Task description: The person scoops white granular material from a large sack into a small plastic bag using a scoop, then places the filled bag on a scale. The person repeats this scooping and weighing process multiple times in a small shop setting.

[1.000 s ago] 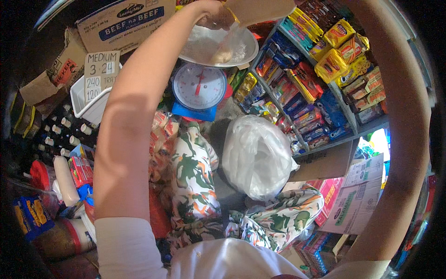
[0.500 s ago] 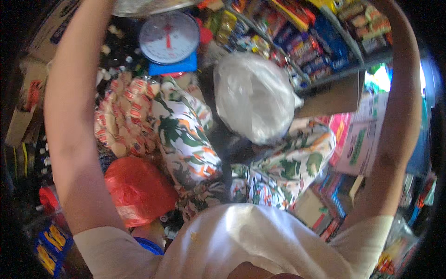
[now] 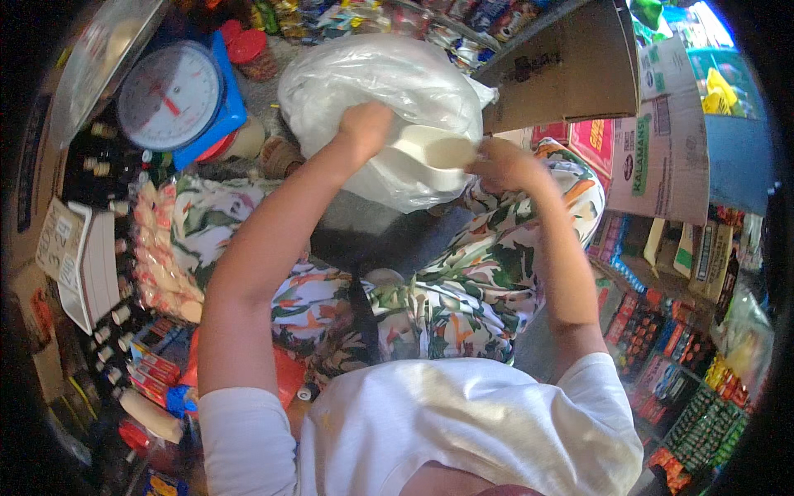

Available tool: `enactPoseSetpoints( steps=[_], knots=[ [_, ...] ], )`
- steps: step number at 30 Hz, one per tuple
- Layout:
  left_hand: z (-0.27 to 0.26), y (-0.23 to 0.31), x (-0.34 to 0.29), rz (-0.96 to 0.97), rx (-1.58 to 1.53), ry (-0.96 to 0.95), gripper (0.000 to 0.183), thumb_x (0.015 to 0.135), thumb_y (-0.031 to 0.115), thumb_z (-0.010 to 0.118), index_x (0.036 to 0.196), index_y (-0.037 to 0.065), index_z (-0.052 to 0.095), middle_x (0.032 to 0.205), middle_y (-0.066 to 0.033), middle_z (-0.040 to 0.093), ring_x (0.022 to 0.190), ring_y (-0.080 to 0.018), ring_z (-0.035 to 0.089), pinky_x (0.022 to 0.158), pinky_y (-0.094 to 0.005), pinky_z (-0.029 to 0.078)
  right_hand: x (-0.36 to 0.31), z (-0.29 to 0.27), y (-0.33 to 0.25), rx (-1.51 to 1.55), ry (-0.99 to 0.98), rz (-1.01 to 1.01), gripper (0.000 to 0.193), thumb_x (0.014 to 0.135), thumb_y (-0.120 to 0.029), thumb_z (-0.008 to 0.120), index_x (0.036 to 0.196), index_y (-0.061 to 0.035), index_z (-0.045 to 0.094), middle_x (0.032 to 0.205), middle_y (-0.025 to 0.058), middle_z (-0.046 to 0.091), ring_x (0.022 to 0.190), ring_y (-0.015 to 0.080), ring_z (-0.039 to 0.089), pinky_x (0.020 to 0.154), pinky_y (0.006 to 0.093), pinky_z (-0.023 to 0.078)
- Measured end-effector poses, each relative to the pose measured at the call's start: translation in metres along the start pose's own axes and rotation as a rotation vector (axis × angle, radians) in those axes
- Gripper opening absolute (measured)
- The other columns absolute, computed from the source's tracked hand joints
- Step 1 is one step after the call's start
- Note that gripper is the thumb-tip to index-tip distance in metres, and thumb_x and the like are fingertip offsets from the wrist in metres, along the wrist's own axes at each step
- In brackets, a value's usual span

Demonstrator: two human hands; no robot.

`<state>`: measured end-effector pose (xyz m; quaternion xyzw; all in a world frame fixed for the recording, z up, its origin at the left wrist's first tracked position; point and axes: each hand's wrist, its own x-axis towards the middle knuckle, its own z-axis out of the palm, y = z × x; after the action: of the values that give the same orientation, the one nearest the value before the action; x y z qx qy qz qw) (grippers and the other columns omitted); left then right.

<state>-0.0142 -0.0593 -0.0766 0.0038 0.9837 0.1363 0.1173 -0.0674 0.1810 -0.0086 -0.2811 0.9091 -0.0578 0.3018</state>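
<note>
Patterned trousers [image 3: 447, 310]: white with green and orange splotches, legs spread wide, they take up the whole middle
Clear plastic bag [image 3: 331, 78]: big puffy whitish thing sitting just past the lap, between the knees, touching neither the scale nor the jar
Brown cardboard box [image 3: 562, 66]: right behind the bag on the right side, panel leaning at an angle
Wrapped snack packs [image 3: 157, 240]: a see-through bundle lying right along the left leg
Round pan [image 3: 87, 74]: shiny, tipped up steeply at the top left, something pale in it that I can't make out
Dial scale [image 3: 169, 95]: white face, red needle, blue body, next to the pan
Cream scoop [image 3: 430, 153]: the main item, over the front of the bag, hollow side showing, between the two hands
Red-lidded jar [image 3: 248, 50]: just right of the scale
Right hand [image 3: 506, 165]: kinda blurry, but it's gripping the right end of the scoop
Left hand [image 3: 366, 128]: fingers curled, up against the bag just left of the scoop; can't tell if it's pinching the plastic
</note>
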Motion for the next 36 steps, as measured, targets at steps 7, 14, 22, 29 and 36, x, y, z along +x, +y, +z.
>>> enactPoseSetpoints(
  steps=[7,14,22,29,36],
  knots=[
    [0.043,-0.083,-0.009,-0.209,0.626,-0.070,0.020,0.080,0.020,0.056,0.094,0.015,0.070,0.101,-0.0027,0.061,0.106,-0.0237,0.051,0.089,-0.0429,0.036,0.089,0.070,0.011,0.107,0.355,0.292,0.041,0.082,-0.035,0.063,0.084,0.0066,0.063,0.074,0.0221,0.065,0.067,0.0325,0.066,0.065,0.0402,0.052],
    [0.029,-0.087,-0.010,-0.065,0.641,0.072,0.020,0.082,0.019,0.055,0.095,0.014,0.070,0.099,-0.0012,0.062,0.104,-0.0214,0.050,0.093,-0.0417,0.031,0.059,0.028,0.010,0.362,-0.059,0.241,0.037,0.081,-0.031,0.064,0.076,0.0061,0.062,0.061,0.0154,0.063,0.051,0.0240,0.062,0.056,0.0347,0.051],
    [0.070,-0.114,0.013,-0.120,0.699,0.010,0.015,0.081,0.015,0.055,0.080,0.013,0.070,0.083,-0.0026,0.063,0.097,-0.0189,0.054,0.091,-0.0421,0.033,0.065,0.021,-0.023,0.513,-0.254,0.143,0.040,0.086,-0.032,0.061,0.079,0.0070,0.057,0.062,0.0076,0.058,0.048,0.0146,0.055,0.042,0.0283,0.047],
    [0.036,-0.088,-0.012,0.047,0.303,-0.041,0.012,0.078,0.015,0.057,0.082,0.016,0.068,0.092,-0.0033,0.065,0.104,-0.0237,0.054,0.099,-0.0546,0.022,0.077,0.022,-0.007,0.889,-0.366,0.143,0.043,0.086,-0.041,0.060,0.083,0.0017,0.061,0.067,0.0057,0.061,0.051,0.0122,0.056,0.046,0.0247,0.048],
    [-0.020,-0.069,-0.031,0.315,0.541,-0.068,0.012,0.078,0.016,0.057,0.083,0.014,0.068,0.095,-0.0037,0.065,0.119,-0.0284,0.047,0.107,-0.0625,0.004,0.087,0.009,0.017,1.070,-0.652,-0.007,0.041,0.089,-0.040,0.056,0.097,0.0004,0.060,0.068,0.0014,0.057,0.051,0.0064,0.050,0.043,0.0192,0.045]
  ],
)
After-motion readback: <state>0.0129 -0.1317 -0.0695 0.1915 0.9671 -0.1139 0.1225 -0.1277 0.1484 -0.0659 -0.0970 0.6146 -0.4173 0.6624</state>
